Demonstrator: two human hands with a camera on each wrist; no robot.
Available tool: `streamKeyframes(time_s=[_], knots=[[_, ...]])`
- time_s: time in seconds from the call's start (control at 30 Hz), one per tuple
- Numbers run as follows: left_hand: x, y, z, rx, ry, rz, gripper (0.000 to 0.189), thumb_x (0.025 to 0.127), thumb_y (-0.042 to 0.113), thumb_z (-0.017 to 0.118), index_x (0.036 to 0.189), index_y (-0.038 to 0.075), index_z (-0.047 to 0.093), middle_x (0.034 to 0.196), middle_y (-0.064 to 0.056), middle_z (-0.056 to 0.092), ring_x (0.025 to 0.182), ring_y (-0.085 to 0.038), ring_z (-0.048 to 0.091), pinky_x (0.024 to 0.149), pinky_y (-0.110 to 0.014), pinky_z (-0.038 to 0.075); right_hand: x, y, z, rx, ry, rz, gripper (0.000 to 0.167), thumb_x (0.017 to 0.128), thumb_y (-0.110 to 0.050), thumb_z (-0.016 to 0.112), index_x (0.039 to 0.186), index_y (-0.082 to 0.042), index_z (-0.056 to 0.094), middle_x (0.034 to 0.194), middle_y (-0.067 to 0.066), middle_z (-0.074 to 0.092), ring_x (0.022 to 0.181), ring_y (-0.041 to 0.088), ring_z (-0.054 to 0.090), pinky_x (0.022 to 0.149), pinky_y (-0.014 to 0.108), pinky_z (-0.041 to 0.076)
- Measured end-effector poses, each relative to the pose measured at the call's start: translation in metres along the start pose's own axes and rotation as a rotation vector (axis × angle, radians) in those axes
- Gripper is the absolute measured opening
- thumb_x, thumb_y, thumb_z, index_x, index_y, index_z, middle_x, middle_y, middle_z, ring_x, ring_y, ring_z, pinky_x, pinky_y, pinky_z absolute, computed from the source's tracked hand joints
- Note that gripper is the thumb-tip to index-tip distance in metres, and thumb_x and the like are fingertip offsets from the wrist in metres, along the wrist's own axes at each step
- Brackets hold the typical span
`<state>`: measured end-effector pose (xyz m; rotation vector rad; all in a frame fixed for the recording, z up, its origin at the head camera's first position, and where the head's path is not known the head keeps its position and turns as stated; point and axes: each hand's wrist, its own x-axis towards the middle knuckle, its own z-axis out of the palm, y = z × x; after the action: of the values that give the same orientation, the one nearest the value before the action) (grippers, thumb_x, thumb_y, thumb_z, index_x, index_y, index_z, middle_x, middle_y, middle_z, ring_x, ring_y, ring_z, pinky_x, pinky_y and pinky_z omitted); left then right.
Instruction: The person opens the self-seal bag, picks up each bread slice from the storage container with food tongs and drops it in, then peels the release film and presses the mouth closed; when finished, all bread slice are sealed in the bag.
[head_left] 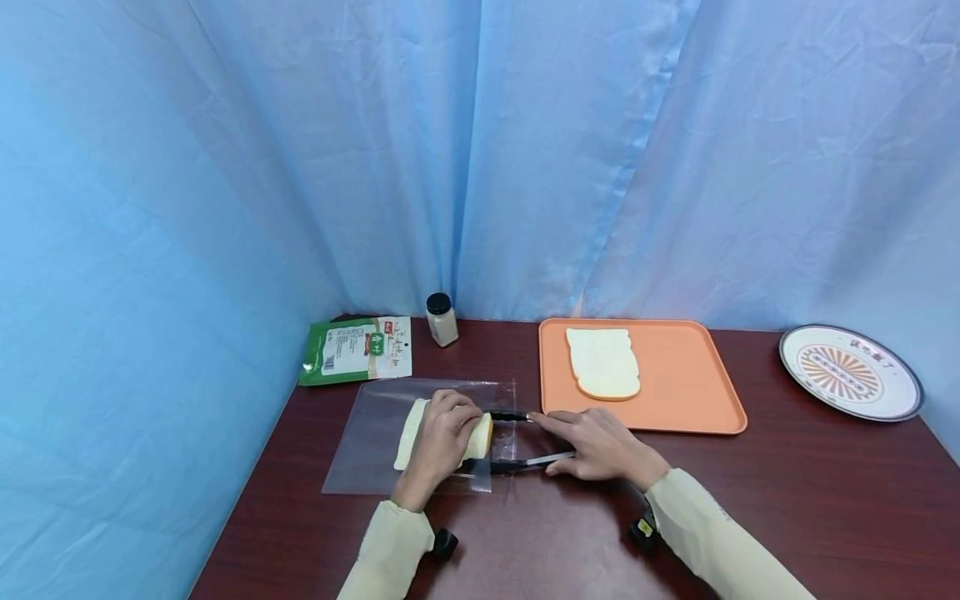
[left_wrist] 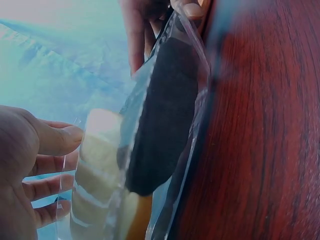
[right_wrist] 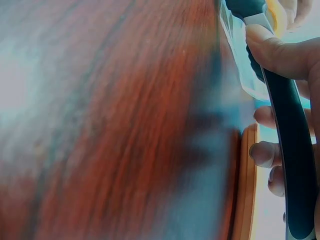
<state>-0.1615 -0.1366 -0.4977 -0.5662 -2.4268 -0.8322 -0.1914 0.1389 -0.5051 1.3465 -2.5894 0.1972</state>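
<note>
On the left of the table a slice of bread (head_left: 408, 437) lies inside a clear plastic bag (head_left: 352, 471). My left hand (head_left: 441, 437) is over it, and in the left wrist view thumb and fingers grip the bag along the bread's side. My right hand (head_left: 600, 442) holds black-and-silver tongs (right_wrist: 290, 135), thumb on one arm, the arms spread apart. Their black heads (left_wrist: 165, 115) reach in at the bag's mouth, either side of the bread's right end. Part of the slice is hidden under my left hand.
Behind my right hand is an orange tray (head_left: 675, 375) with another slice of bread (head_left: 603, 362). A patterned plate (head_left: 843, 375) stands far right. At the back left are a green-and-white packet (head_left: 360, 350) and a black-capped shaker (head_left: 442, 321). Blue curtains (head_left: 375, 167) surround the table.
</note>
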Motion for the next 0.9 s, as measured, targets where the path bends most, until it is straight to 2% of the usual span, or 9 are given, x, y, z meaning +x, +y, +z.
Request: streamKeyframes(time_s=[0.27, 0.77, 0.9], knots=[[0.001, 0.003, 0.0, 0.001, -0.019, -0.014, 0.007, 0.084, 0.005, 0.077, 0.086, 0.012, 0.08, 0.089, -0.003, 0.073, 0.096, -0.023, 0.062, 0.086, -0.04, 0.052, 0.007, -0.003, 0.003, -0.002, -0.03, 0.016, 0.074, 0.085, -0.064, 0.067, 0.142, -0.019, 0.056, 0.119, 0.005, 0.073, 0.044, 0.003, 0.02, 0.045, 0.019, 0.019], [0.002, 0.006, 0.0, 0.018, -0.007, 0.015, 0.004, 0.085, 0.005, 0.077, 0.085, 0.009, 0.08, 0.089, -0.002, 0.073, 0.094, -0.022, 0.062, 0.085, -0.04, 0.052, 0.025, -0.009, 0.004, 0.006, -0.073, 0.016, 0.075, 0.084, -0.064, 0.068, 0.144, -0.019, 0.055, 0.121, 0.008, 0.073, 0.041, 0.005, 0.03, 0.045, 0.021, 0.032], [0.001, 0.007, -0.001, 0.02, -0.011, 0.006, 0.005, 0.085, 0.005, 0.077, 0.086, 0.009, 0.08, 0.089, -0.001, 0.072, 0.095, -0.022, 0.062, 0.086, -0.04, 0.051, 0.03, -0.011, 0.002, 0.017, -0.098, 0.027, 0.076, 0.085, -0.063, 0.068, 0.145, -0.02, 0.053, 0.123, 0.01, 0.072, 0.04, 0.005, 0.023, 0.044, 0.02, 0.024]])
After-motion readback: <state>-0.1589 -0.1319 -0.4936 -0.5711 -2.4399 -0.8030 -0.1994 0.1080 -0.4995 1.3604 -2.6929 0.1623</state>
